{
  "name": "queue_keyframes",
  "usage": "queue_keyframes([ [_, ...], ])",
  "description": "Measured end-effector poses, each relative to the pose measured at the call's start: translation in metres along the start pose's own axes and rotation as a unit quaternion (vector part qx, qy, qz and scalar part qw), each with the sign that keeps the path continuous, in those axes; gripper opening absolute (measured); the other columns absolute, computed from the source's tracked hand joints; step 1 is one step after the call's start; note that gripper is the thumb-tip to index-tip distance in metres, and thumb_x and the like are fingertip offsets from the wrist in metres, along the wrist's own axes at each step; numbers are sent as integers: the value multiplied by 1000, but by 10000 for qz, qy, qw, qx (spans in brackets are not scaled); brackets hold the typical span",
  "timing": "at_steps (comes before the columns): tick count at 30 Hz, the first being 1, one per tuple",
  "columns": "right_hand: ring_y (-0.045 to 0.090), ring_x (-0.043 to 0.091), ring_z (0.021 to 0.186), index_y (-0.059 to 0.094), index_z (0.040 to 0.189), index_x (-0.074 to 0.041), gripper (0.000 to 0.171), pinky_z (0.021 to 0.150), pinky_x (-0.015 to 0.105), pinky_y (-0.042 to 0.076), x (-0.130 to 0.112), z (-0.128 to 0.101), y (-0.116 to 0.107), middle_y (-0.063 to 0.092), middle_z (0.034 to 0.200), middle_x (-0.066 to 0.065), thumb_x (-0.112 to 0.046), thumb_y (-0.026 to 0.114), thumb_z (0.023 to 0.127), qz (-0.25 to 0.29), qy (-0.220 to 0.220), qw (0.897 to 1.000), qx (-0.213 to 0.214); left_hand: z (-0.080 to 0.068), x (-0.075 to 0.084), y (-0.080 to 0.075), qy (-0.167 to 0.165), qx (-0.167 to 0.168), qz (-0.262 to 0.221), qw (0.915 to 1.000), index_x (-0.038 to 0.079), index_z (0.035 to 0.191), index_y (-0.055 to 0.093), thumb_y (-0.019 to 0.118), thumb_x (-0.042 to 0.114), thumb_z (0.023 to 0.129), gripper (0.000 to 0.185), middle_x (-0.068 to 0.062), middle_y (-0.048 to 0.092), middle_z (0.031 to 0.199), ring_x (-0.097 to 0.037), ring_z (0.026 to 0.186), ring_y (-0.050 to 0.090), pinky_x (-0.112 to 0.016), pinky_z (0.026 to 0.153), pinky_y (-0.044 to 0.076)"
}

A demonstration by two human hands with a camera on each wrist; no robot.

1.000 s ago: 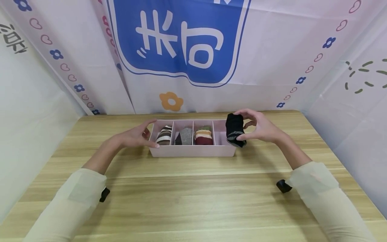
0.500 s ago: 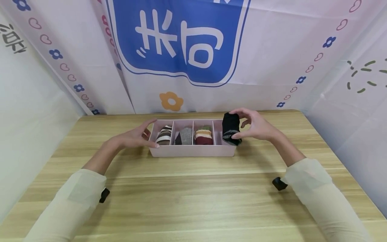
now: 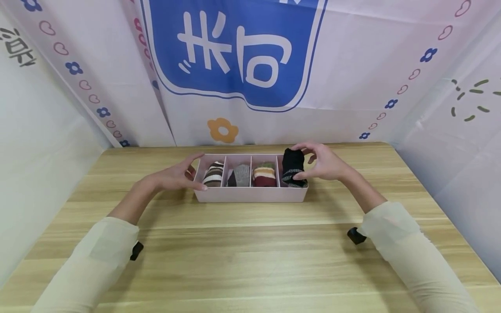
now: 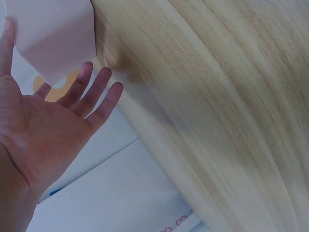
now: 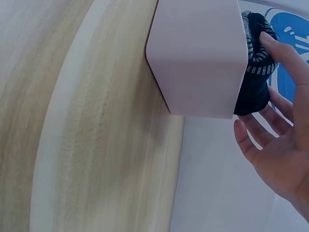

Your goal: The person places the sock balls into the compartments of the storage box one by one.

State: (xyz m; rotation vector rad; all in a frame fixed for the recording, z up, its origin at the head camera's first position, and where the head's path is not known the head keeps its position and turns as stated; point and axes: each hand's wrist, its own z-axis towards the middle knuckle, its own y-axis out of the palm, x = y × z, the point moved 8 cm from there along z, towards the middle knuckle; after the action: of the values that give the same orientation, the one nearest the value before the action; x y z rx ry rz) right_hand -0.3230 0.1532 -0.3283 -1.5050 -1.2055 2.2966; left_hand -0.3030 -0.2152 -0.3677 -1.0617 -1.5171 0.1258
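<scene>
A pale pink box [image 3: 250, 195] with dividers stands near the back of the table. Its compartments hold a brown-and-white striped sock roll [image 3: 213, 174], a grey one [image 3: 242, 174] and a red, yellow and green one [image 3: 264, 175]. My left hand [image 3: 176, 176] holds the box's left end, thumb at the front corner and index finger at the back; its other fingers [image 4: 99, 87] are off the wall. Pinched between thumb and fingers of my right hand [image 3: 322, 163] is a rolled black sock pair [image 3: 292, 161] with white stitching, its lower end inside the rightmost compartment.
The wooden table [image 3: 242, 252] reaches back to a white printed cloth [image 3: 344, 78] with a blue sign. White side walls [image 3: 43, 130] close it in on both sides. A small black object sticks out beside each sleeve [image 3: 391, 226].
My right hand has brought the black socks leftward, from over the box's right end down into the rightmost compartment. The left hand has kept its place on the box.
</scene>
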Motion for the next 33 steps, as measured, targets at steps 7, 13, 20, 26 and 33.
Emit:
queue_keyframes([
  [7, 56, 39, 121, 62, 136, 0, 78, 91, 56, 50, 3, 2, 8, 61, 136, 19, -18, 98, 69, -70, 13, 9999, -151, 0, 2, 0, 33, 7, -75, 10000, 15, 167, 3, 82, 30, 88, 112, -22, 49, 125, -36, 118, 52, -48, 100, 43],
  [13, 55, 33, 115, 64, 133, -1, 77, 86, 55, 49, 7, 3, 12, 65, 130, 16, -15, 99, 66, -93, -81, 9997, -204, 0, 2, 0, 33, 7, -48, 10000, 14, 167, 3, 82, 31, 88, 113, -22, 49, 125, -36, 119, 53, -48, 100, 43],
  [20, 58, 30, 107, 66, 129, 0, 71, 85, 49, 50, 6, 7, 24, 67, 126, 16, -11, 98, 66, -741, -426, 9953, -456, -1, 2, 0, 11, 21, -26, 10000, 14, 167, 3, 82, 31, 88, 114, -23, 49, 127, -37, 120, 52, -49, 101, 44],
  [26, 58, 32, 106, 65, 130, 2, 68, 87, 48, 50, 5, 8, 32, 66, 126, 18, -4, 94, 69, -886, -528, 9929, -591, -2, 4, 0, 45, 50, -52, 10000, 15, 167, 3, 82, 30, 88, 113, -24, 49, 127, -38, 121, 53, -49, 101, 44],
  [33, 58, 33, 104, 63, 133, 3, 68, 82, 48, 51, 4, 7, 32, 65, 126, 20, -3, 92, 72, -808, -459, 9936, -638, -2, 3, 0, 66, 29, -74, 9999, 14, 167, 2, 82, 30, 88, 113, -25, 49, 127, -38, 121, 53, -49, 101, 44],
])
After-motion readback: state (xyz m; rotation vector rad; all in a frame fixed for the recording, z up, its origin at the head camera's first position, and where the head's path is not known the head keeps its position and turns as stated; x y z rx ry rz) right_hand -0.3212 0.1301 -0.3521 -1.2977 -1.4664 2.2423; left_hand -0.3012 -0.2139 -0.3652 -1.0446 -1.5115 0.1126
